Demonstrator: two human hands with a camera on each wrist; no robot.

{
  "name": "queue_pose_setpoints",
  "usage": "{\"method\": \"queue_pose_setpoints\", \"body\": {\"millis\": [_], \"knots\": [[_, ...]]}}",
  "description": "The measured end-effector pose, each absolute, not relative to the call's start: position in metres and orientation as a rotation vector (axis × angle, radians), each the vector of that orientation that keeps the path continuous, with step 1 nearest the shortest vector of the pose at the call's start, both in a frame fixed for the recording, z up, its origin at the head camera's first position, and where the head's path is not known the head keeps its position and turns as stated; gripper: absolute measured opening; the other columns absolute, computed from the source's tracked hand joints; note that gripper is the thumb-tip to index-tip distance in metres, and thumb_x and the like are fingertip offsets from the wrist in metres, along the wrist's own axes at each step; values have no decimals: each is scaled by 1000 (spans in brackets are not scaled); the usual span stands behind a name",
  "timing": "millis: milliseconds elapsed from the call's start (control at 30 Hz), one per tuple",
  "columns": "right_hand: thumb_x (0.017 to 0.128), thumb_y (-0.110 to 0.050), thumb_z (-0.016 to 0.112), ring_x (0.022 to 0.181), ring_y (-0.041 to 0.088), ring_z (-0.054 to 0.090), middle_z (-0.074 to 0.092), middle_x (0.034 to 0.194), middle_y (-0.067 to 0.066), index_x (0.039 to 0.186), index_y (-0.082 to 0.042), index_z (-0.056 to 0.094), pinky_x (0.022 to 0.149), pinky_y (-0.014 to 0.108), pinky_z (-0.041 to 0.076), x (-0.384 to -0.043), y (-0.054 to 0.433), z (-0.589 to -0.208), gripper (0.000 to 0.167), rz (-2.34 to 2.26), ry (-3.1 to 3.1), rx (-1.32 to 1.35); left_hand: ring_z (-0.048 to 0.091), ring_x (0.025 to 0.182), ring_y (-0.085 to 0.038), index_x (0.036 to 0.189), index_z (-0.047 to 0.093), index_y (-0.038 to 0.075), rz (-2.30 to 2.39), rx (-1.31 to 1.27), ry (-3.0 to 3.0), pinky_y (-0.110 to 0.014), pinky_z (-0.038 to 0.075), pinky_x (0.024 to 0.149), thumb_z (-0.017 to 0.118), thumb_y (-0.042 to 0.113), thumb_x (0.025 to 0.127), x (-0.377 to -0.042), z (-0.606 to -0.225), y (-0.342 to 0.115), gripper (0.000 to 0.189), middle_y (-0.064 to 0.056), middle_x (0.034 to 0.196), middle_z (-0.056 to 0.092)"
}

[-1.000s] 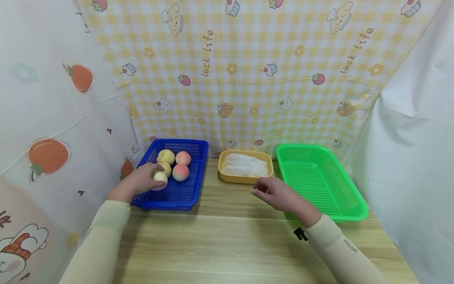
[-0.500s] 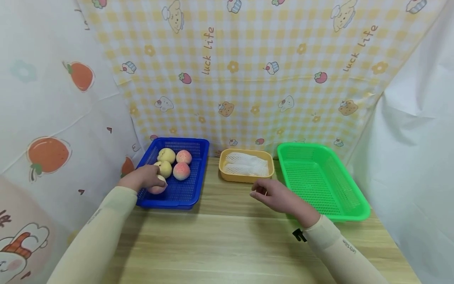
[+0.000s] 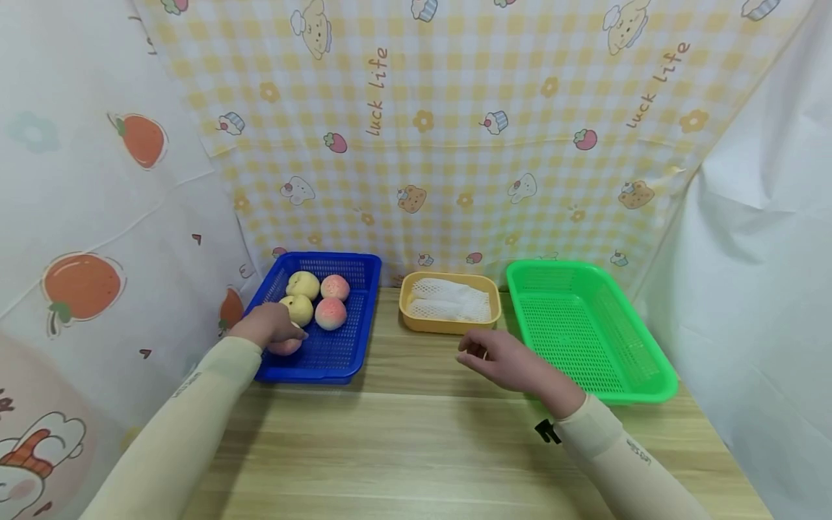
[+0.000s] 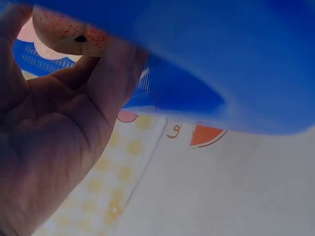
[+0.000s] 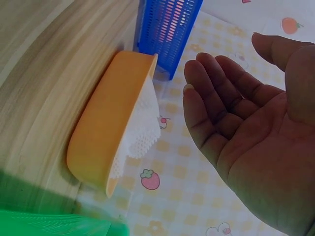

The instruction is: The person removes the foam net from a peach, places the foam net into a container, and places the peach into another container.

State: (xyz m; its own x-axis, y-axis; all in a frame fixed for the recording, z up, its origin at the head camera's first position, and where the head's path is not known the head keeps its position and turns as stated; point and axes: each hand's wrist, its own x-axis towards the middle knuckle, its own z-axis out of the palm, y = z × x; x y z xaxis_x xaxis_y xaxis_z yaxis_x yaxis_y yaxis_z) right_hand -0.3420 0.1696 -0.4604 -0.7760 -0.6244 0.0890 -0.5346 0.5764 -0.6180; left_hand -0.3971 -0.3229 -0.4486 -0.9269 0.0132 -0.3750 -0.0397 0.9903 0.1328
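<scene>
My left hand (image 3: pixel 266 323) reaches into the near left part of the blue basket (image 3: pixel 334 355), fingers and thumb curled round a peach (image 3: pixel 284 347). In the left wrist view this peach (image 4: pixel 69 37) shows red speckles and a dark spot, partly hidden by the fingers. Two yellow peaches (image 3: pixel 302 287) and two pink peaches (image 3: pixel 331 314) lie beside it in the basket. My right hand (image 3: pixel 503 359) hovers in front of the yellow box (image 3: pixel 434 326), left of the green basket (image 3: pixel 578 354). Its fingers are loosely bent with nothing in them, as the right wrist view confirms.
White foam net sleeves (image 3: pixel 448 300) lie in the yellow box, between the two baskets on the wooden table (image 3: pixel 403 448). A checked cloth (image 3: pixel 455 166) hangs right behind them. White sheets (image 3: pixel 747 289) close off both sides.
My left hand has turned over the peach and brought it slightly lower, toward the basket's near side. The other peaches stay where they were. My right hand has hardly moved.
</scene>
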Motion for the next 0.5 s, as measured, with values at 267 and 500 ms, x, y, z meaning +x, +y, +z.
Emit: {"method": "queue_pose_setpoints", "body": {"millis": [267, 500], "knots": [[112, -31, 69, 86, 9, 65, 69, 96, -11, 116, -15, 74, 77, 32, 58, -341, 167, -457, 18, -966, 2666, -997, 61, 107, -39, 126, 68, -16, 184, -21, 2647, -54, 51, 106, 74, 46, 105, -398, -446, -321, 66, -26, 115, 68], [112, -32, 69, 85, 8, 64, 69, 95, -11, 116, -15, 74, 77, 31, 58, -340, 168, -459, 18, -948, 2658, -999, 63, 102, -38, 118, 73, -11, 229, 23, 2654, -55, 53, 101, 74, 42, 105, -396, -443, -322, 55, -21, 109, 69]]}}
